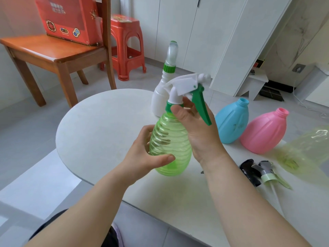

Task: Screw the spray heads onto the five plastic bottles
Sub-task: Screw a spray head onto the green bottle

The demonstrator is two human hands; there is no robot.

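Observation:
I hold a ribbed, clear green bottle [169, 139] above the white table [99, 125]. My left hand [142, 155] grips its lower body. My right hand [197, 127] wraps the neck, thumb and fingers on the green collar of a white spray head [185, 84] with a green trigger. Behind it stands a white bottle [157, 100] with a green collar and a clear cap. A blue bottle [231, 122] and a pink bottle [263, 132] stand open-necked at the right. A black spray head [249, 171] and a grey-green spray head [268, 173] lie near a blurred yellow-green bottle [306, 152].
A wooden chair [53, 54] carrying a red box stands beyond the table at the left, with a red plastic stool [128, 49] behind it. White cabinet doors and a low white step fill the back right. The table's edge runs close to my lap.

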